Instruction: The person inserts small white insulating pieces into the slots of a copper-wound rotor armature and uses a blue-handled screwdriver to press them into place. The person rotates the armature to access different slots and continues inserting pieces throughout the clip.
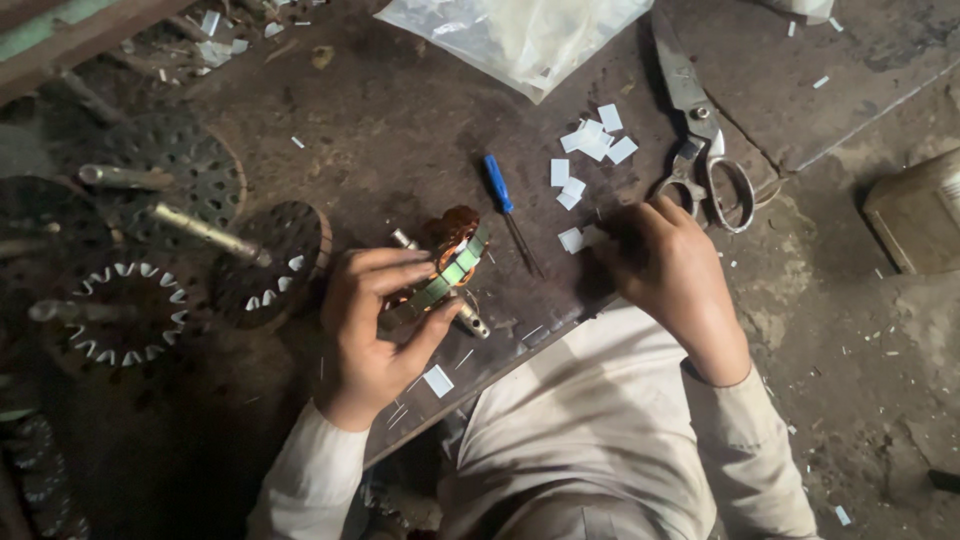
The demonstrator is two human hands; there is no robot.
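My left hand (368,330) grips a small motor armature (450,262) with copper windings and a metal shaft, held over a dark work board (400,130). My right hand (668,268) rests on the board to the right, its fingertips on a small white paper slip (572,239). More white paper slips (594,143) lie scattered beyond it. A blue-handled screwdriver (500,188) lies between the armature and the slips. Large metal scissors (700,130) lie just past my right hand.
Several round slotted motor cores with shafts (180,220) sit to the left. A clear plastic bag (520,35) lies at the top. A boxy object (915,210) stands at the right. Paper scraps litter the dirty floor.
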